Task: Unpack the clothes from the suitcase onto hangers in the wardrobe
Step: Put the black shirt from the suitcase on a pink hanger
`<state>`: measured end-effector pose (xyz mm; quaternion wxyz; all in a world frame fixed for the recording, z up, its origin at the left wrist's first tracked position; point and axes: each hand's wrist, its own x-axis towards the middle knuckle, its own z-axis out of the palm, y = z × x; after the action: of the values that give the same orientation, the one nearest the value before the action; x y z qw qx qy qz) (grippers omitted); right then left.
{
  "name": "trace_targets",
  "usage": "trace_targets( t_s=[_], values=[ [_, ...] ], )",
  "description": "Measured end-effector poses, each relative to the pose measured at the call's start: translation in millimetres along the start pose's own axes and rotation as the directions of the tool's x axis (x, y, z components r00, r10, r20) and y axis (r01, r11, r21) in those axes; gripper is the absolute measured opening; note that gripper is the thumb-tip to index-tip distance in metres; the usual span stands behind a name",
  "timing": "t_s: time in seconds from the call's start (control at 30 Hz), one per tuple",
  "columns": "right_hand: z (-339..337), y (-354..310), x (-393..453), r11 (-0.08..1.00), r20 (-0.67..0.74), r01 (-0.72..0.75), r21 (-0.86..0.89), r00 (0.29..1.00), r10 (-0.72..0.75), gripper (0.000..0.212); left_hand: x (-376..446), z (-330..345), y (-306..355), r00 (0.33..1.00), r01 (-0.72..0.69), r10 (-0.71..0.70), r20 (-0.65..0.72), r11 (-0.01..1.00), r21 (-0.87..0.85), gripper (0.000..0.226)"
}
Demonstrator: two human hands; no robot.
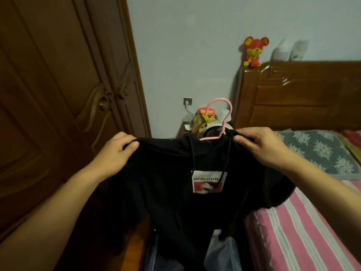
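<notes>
A black hoodie (166, 184) with a white and red "Warning" patch and two drawstrings hangs in front of me. A pink hanger (219, 118) sticks out of its neck, hook up. My left hand (115, 151) pinches the hoodie's left shoulder. My right hand (263, 145) grips the right shoulder next to the hanger. Below the hoodie lies the open suitcase (218, 255) with its grey lining; most of it is hidden by the cloth. The brown wooden wardrobe (58, 94) stands at the left with its doors closed.
A bed (304, 222) with a pink striped sheet runs along the right, with a wooden headboard (302, 94) behind it. A red plush toy (254, 51) sits on the headboard. Clutter (203, 122) and a wall socket (188, 102) lie between wardrobe and bed.
</notes>
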<state>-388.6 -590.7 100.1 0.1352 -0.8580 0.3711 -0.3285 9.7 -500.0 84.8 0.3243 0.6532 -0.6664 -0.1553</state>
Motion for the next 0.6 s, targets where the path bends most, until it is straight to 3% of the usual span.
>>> trace_targets(
  t_s=[0.1, 0.17, 0.23, 0.33, 0.43, 0.47, 0.53, 0.6],
  values=[
    [-12.2, -8.5, -2.3, 0.981, -0.005, 0.044, 0.191, 0.999, -0.044, 0.018, -17.7, 16.8, 58.8, 0.992, -0.007, -0.001, 0.126, 0.998, 0.066, 0.034],
    [-19.0, -16.8, 1.2, 0.977, 0.016, 0.121, 0.175, 0.992, -0.126, 0.021, -26.1, 35.6, 98.4, 0.980, -0.051, 0.008, 0.197, 0.975, 0.215, 0.044],
    [-25.8, -19.5, 5.5, 0.973, 0.073, 0.187, 0.133, 0.978, -0.198, 0.024, -31.8, 52.3, 128.7, 0.980, -0.084, 0.004, 0.197, 0.913, 0.400, 0.033],
    [-38.4, -6.6, 9.4, 0.964, -0.029, 0.125, 0.236, 0.992, -0.122, 0.022, -48.5, 56.1, 144.3, 1.000, -0.021, 0.023, 0.002, 0.890, 0.454, 0.012],
    [-47.0, 14.0, -8.2, 0.979, -0.299, 0.191, 0.072, 0.941, -0.162, 0.028, -74.3, 47.4, 138.4, 0.966, 0.164, -0.028, -0.255, 0.834, 0.527, 0.009],
    [-44.8, 12.0, -20.7, 0.963, -0.305, 0.268, 0.015, 0.919, -0.251, 0.033, -80.4, 44.6, 137.8, 0.956, 0.198, -0.036, -0.291, 0.809, 0.553, 0.009],
    [-32.6, 7.5, -46.5, 0.904, -0.165, 0.427, -0.010, 0.891, -0.423, 0.044, -88.8, 40.3, 143.3, 0.950, 0.198, -0.008, -0.311, 0.787, 0.584, 0.005],
    [-25.5, 2.6, -61.9, 0.899, -0.107, 0.436, 0.027, 0.896, -0.431, 0.045, -98.5, 36.6, 153.6, 0.950, 0.154, 0.044, -0.310, 0.797, 0.585, 0.003]
  ],
)
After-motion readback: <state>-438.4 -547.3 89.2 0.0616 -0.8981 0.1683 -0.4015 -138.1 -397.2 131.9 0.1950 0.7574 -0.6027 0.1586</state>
